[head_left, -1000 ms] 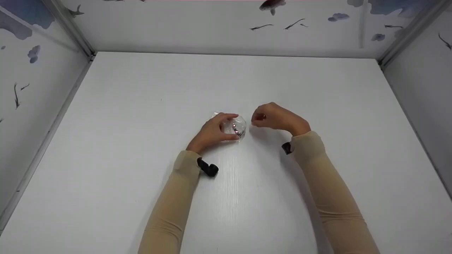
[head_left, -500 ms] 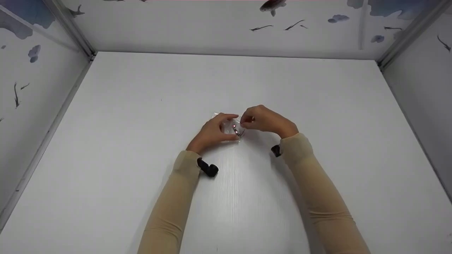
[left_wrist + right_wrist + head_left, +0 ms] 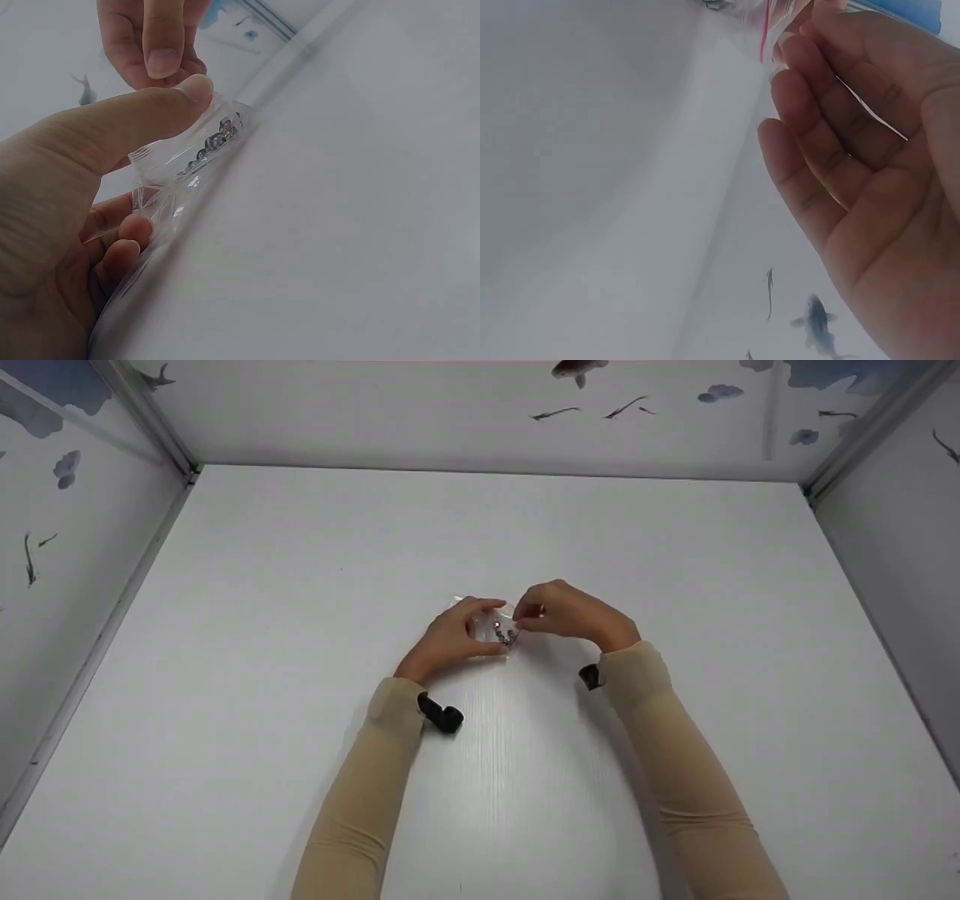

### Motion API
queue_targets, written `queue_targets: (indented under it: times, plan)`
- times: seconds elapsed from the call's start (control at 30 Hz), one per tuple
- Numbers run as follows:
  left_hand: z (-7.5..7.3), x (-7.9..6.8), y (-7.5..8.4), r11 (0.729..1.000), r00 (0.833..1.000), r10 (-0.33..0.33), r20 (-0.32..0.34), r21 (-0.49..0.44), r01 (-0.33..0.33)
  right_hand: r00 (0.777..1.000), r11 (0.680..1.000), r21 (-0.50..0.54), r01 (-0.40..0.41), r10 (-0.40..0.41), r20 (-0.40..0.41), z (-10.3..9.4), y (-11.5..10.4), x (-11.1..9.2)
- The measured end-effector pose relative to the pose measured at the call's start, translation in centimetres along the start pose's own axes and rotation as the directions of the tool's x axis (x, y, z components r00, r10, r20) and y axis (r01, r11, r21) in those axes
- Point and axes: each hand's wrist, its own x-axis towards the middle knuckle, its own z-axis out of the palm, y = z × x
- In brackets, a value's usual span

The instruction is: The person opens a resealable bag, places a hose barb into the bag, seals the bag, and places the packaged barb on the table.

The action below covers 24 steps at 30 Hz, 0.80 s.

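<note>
A small clear zip-lock bag [image 3: 484, 634] lies low over the white table, with a dark metallic beaded chain [image 3: 217, 139] visible through its plastic. My left hand [image 3: 450, 637] holds the bag between thumb and fingers; the thumb lies across its upper side in the left wrist view. From the other side my right hand [image 3: 576, 616] meets the bag's edge with thumb and forefinger pinched together. The exact pinch is partly hidden. In the right wrist view a pink zip line [image 3: 765, 31] runs beside the right fingertips, and the other right fingers curve loosely.
The white table [image 3: 300, 547] stretches around both hands. White panels printed with fish and leaves, such as the back panel [image 3: 420, 420], border it at the back and sides. A black wrist camera [image 3: 442, 715] sits by the left cuff.
My right hand has moved left from a spot apart from the bag to its edge and now pinches there. The left hand keeps its hold in place.
</note>
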Motion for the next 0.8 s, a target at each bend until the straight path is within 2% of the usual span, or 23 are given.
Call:
queue_targets:
  times: [0.47, 0.8]
  plan:
    - [0.0, 0.0, 0.0, 1.0, 1.0, -0.004, -0.004, 0.005, 0.004, 0.996, 0.996, -0.032, -0.086, 0.086, -0.007, -1.9, 2.1, -4.1]
    - [0.0, -0.1, 0.0, 1.0, 1.0, 0.009, 0.006, 0.005, -0.009, 0.968, 0.969, -0.014, -0.248, 0.249, 0.04, -2.9, 5.0, -8.0]
